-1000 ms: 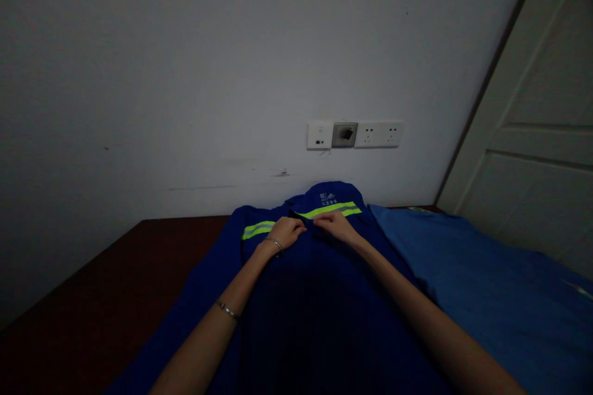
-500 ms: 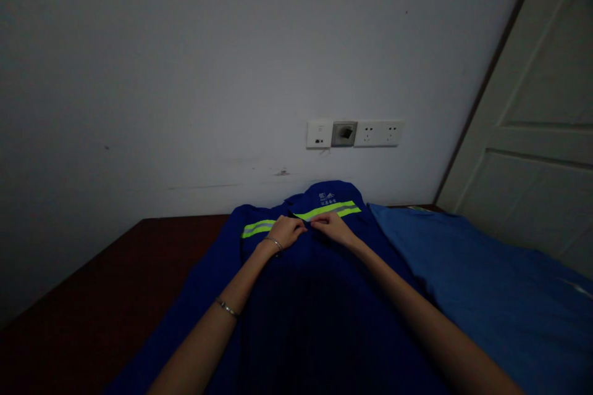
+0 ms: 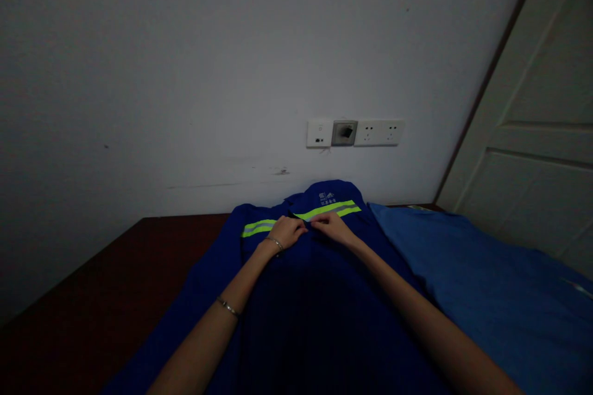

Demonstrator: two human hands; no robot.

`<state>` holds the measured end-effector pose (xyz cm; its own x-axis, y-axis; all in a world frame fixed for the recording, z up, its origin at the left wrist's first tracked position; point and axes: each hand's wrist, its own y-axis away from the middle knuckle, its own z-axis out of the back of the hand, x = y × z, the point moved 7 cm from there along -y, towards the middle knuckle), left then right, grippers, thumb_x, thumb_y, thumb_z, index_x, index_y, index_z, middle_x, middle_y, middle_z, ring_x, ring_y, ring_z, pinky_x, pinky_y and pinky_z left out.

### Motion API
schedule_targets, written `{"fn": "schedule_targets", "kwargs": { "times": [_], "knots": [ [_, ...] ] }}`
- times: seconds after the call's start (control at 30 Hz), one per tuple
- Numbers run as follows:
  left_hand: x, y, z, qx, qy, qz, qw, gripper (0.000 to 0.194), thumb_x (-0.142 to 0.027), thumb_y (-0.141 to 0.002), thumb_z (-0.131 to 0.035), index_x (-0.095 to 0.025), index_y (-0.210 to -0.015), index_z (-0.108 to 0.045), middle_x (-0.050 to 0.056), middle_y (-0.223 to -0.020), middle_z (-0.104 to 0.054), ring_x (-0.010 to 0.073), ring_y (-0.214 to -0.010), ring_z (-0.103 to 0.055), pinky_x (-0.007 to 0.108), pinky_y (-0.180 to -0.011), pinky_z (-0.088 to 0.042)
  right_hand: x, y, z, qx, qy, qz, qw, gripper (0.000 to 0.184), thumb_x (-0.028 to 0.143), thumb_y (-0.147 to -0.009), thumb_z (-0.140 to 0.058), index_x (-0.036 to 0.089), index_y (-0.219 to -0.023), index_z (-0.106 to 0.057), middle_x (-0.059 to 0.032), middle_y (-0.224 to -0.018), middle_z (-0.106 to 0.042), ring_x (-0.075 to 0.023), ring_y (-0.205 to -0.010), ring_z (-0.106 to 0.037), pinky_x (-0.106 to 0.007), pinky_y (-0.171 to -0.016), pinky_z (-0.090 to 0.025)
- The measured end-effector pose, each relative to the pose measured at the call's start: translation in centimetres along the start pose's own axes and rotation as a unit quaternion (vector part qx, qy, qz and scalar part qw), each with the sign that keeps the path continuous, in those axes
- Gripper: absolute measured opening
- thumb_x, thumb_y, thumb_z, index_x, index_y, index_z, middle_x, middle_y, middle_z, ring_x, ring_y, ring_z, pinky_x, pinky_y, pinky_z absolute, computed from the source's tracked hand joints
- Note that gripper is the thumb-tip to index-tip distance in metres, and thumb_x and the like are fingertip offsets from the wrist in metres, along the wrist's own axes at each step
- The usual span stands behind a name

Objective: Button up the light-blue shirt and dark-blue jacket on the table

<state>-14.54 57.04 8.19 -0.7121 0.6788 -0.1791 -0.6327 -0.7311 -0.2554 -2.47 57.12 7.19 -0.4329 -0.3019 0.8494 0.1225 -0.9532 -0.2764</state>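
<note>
A dark blue work jacket (image 3: 306, 302) with yellow-green reflective stripes (image 3: 257, 228) lies flat on a dark brown table (image 3: 102, 302). My left hand (image 3: 287, 232) and my right hand (image 3: 334, 226) meet at the jacket's front opening, just below the stripes near the collar. Both hands have their fingers pinched closed on the fabric edges there. What lies exactly between the fingertips is too small and dark to make out. Thin bracelets sit on my left wrist and forearm.
A lighter blue garment (image 3: 486, 284) lies spread to the right of the jacket. A white wall with a row of sockets (image 3: 354, 133) stands just behind the table. A white door (image 3: 542, 136) closes off the right side.
</note>
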Motion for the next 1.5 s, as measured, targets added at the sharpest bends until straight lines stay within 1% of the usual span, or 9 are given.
{"fn": "schedule_targets", "kwargs": {
  "times": [0.1,0.2,0.37,0.47,0.67,0.97,1.13,1.37,1.5],
  "knots": [
    [0.0,0.0,0.0,0.001,0.0,0.001,1.0,0.024,-0.032,-0.085,-0.049,-0.017,-0.086,-0.067,0.007,-0.085,-0.068,0.0185,-0.08,-0.061,0.025,-0.074,-0.038,-0.4,0.0,0.1,-0.002,-0.004,-0.017,1.0,0.025,0.028,-0.067,-0.057,0.01,-0.078,-0.07,-0.0019,-0.062,-0.063,-0.0114,-0.055,-0.051,-0.022,-0.052,-0.036],
    [0.0,0.0,0.0,0.002,-0.003,-0.002,1.0,0.023,-0.031,-0.085,-0.048,-0.018,-0.086,-0.067,0.005,-0.084,-0.069,0.0169,-0.079,-0.061,0.023,-0.073,-0.039,-0.9,-0.1,0.0,0.011,-0.023,-0.038,0.999,0.029,0.034,-0.068,-0.055,0.009,-0.077,-0.069,0.0025,-0.049,-0.053,-0.0078,-0.044,-0.039,-0.02,-0.044,-0.027],
    [-0.3,0.0,0.2,0.002,-0.023,-0.007,1.0,0.024,-0.032,-0.085,-0.048,-0.018,-0.086,-0.067,0.005,-0.084,-0.069,0.0174,-0.079,-0.062,0.024,-0.073,-0.04,-1.3,0.0,-0.1,0.017,-0.051,-0.052,0.997,0.033,0.038,-0.068,-0.055,0.009,-0.077,-0.068,0.0052,-0.045,-0.044,-0.0062,-0.042,-0.032,-0.02,-0.042,-0.021],
    [-0.4,0.1,0.3,0.003,-0.028,-0.006,1.0,0.024,-0.032,-0.086,-0.048,-0.018,-0.087,-0.067,0.006,-0.084,-0.069,0.0179,-0.08,-0.062,0.025,-0.074,-0.04,-1.2,0.0,-0.2,0.013,-0.049,-0.055,0.997,0.033,0.037,-0.067,-0.056,0.008,-0.078,-0.068,0.0041,-0.047,-0.047,-0.0066,-0.043,-0.033,-0.02,-0.043,-0.022],
    [-0.4,0.1,0.3,-0.008,-0.034,-0.014,0.999,0.025,-0.032,-0.086,-0.047,-0.018,-0.087,-0.067,0.006,-0.084,-0.069,0.0181,-0.079,-0.062,0.025,-0.073,-0.04,-0.8,0.0,-0.3,0.008,-0.032,-0.033,0.999,0.032,0.036,-0.068,-0.056,0.009,-0.078,-0.069,-0.0016,-0.062,-0.06,-0.0098,-0.052,-0.045,-0.021,-0.048,-0.031],
    [-0.2,0.1,0.1,-0.025,-0.034,-0.013,0.999,0.025,-0.032,-0.086,-0.047,-0.018,-0.085,-0.067,0.006,-0.084,-0.069,0.0181,-0.079,-0.062,0.026,-0.071,-0.039,-0.3,0.0,-0.6,0.02,-0.007,0.017,1.0,0.029,0.035,-0.073,-0.054,0.012,-0.078,-0.07,-0.005,-0.074,-0.068,-0.015,-0.066,-0.057,-0.024,-0.06,-0.04],
    [-0.1,0.2,0.1,-0.033,-0.036,-0.005,0.999,0.026,-0.033,-0.087,-0.046,-0.018,-0.085,-0.067,0.006,-0.085,-0.069,0.0179,-0.081,-0.062,0.026,-0.074,-0.039,0.1,0.1,-0.6,0.032,-0.005,0.013,0.999,0.029,0.035,-0.074,-0.053,0.012,-0.081,-0.07,-0.0042,-0.074,-0.067,-0.014,-0.066,-0.055,-0.023,-0.058,-0.039],
    [-0.1,0.3,0.1,-0.039,-0.011,-0.009,0.999,0.024,-0.032,-0.086,-0.048,-0.017,-0.086,-0.067,0.005,-0.087,-0.069,0.0167,-0.081,-0.062,0.024,-0.075,-0.04,-1.0,0.1,-0.2,0.048,-0.041,-0.046,0.997,0.029,0.027,-0.072,-0.046,0.013,-0.083,-0.069,0.0015,-0.055,-0.056,-0.0079,-0.046,-0.041,-0.019,-0.045,-0.03],
    [-0.1,0.3,-0.1,-0.036,0.006,-0.029,0.999,0.023,-0.03,-0.087,-0.048,-0.017,-0.087,-0.067,0.005,-0.088,-0.069,0.0163,-0.082,-0.061,0.025,-0.077,-0.039,-1.5,-0.1,-0.3,0.069,-0.043,-0.017,0.997,0.027,0.03,-0.067,-0.055,0.013,-0.083,-0.069,0.0028,-0.051,-0.054,-0.0078,-0.045,-0.041,-0.019,-0.044,-0.03]
  ]
}}
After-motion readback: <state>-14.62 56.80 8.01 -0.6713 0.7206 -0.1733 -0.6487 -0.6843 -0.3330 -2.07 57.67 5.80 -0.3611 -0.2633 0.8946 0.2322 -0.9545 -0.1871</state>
